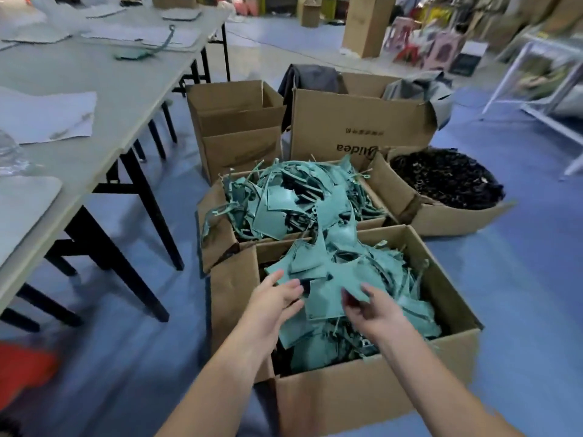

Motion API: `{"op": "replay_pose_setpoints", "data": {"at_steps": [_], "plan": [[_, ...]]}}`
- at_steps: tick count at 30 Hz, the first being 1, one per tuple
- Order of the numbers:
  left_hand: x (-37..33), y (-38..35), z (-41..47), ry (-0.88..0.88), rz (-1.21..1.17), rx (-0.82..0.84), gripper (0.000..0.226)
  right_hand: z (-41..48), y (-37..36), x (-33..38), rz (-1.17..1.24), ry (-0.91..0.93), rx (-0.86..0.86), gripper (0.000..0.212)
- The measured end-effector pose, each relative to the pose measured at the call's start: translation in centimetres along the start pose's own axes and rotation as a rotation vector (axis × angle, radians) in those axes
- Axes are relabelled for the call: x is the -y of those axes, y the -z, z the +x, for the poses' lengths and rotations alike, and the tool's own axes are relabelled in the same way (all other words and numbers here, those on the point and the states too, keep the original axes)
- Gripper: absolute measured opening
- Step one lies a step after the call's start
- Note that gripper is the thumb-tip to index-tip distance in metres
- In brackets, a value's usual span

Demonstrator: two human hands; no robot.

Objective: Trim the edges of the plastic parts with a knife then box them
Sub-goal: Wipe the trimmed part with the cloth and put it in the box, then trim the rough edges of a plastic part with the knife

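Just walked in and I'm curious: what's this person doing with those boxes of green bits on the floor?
A person reaches with both bare hands into the nearest cardboard box, heaped with teal plastic parts. The left hand lies open on the pile; the right hand pinches the edge of one flat piece between thumb and fingers. A second box of the same parts stands behind. Nothing is being cut at this moment.

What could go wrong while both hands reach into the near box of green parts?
1. The parts are heaped above the rim of the box; lifting the part that the right hand seems to pinch may spill others onto the floor.
2. Thin strands stick out of the heap; they may scratch the bare left hand or snag and drag more parts out.
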State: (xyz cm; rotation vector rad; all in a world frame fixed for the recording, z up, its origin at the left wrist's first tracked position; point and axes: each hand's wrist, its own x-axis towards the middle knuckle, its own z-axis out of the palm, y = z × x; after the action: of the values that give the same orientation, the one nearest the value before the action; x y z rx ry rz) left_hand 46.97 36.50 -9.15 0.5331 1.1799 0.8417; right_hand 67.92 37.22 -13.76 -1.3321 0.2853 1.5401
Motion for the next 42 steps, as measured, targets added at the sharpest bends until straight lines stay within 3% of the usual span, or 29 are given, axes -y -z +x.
{"op": "replay_pose_setpoints", "data": {"at_steps": [4, 8, 11, 14, 19, 22, 24, 30, 35, 39, 42], "plan": [[-1.3, 1.3, 0.5, -0.034, 0.015, -0.093, 0.061, 2.9, -1.9, 2.7, 0.097, -0.085, 0.048, 0.073], [-2.0, 6.4, 0.5, -0.107, -0.149, -0.257, 0.073, 4.5, -5.6, -0.7, 0.096, -0.12, 0.041, 0.07], [-2.1, 9.5, 0.0, -0.176, -0.204, -0.377, 0.07, 4.1, -9.1, -6.0, -0.019, -0.192, 0.116, 0.065], [-1.6, 12.5, -0.8, -0.237, 0.019, -0.435, 0.057, 2.5, -12.1, -11.8, -0.124, -0.309, 0.26, 0.057], [-2.5, 17.4, -3.6, -0.262, 0.343, -0.555, 0.01, -1.8, -15.8, -17.9, -0.298, -0.44, 0.459, 0.046], [-4.2, 19.4, -6.1, -0.328, 0.527, -0.683, 0.034, -4.9, -18.6, -20.1, -0.372, -0.452, 0.583, 0.033], [-5.7, 20.7, -8.2, -0.39, 0.629, -0.772, 0.037, -7.4, -20.8, -21.8, -0.445, -0.44, 0.685, 0.024], [-10.2, 26.4, -16.7, -0.457, 0.82, -1.159, 0.034, -16.4, -26.7, -29.0, -0.601, -0.434, 1.02, 0.028], [-10.3, 32.6, -25.9, -0.49, 0.778, -1.461, 0.048, -24.8, -28.6, -36.6, -0.771, -0.502, 1.377, 0.046], [-7.8, 37.3, -32.3, -0.474, 0.691, -1.811, 0.045, -29.8, -29.5, -43.1, -1.005, -0.55, 1.572, 0.04], [-5.9, 41.0, -36.0, -0.396, 0.605, -2.04, 0.047, -33.3, -30.6, -48.3, -1.181, -0.519, 1.616, 0.032]]}}
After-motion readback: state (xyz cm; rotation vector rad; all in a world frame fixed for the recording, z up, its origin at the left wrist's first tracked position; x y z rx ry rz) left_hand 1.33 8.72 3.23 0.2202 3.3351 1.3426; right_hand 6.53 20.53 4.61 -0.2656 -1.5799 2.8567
